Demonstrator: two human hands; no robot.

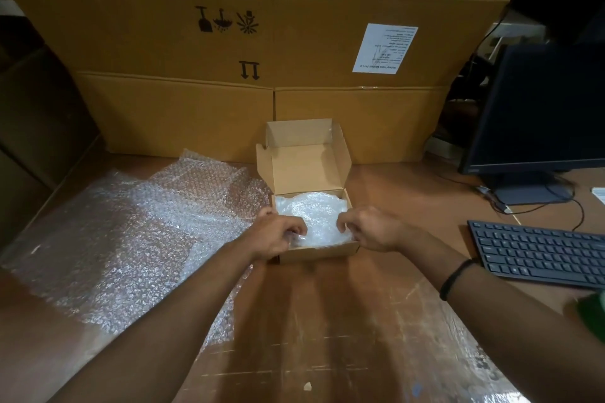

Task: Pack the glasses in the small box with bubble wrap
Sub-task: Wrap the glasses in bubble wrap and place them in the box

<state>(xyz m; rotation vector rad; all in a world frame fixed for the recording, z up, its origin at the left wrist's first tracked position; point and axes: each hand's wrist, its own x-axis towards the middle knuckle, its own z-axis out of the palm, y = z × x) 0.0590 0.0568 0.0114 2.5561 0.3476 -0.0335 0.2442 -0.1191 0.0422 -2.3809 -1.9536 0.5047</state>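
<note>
Head view, centre frame: small cardboard box [314,249], lid up, holding a wad of bubble wrap [314,216]; glasses not visible, perhaps inside it. Left hand [278,235] and right hand [370,229] curl fingertips into the wrap's near edges. Likely light, soft, springy, contents fragile; grip edges. Spare bubble wrap sheet [131,232] left.

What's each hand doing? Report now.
Left hand: fingers curled on the bubble wrap in the box.
Right hand: same, pinching the wrap.
</note>
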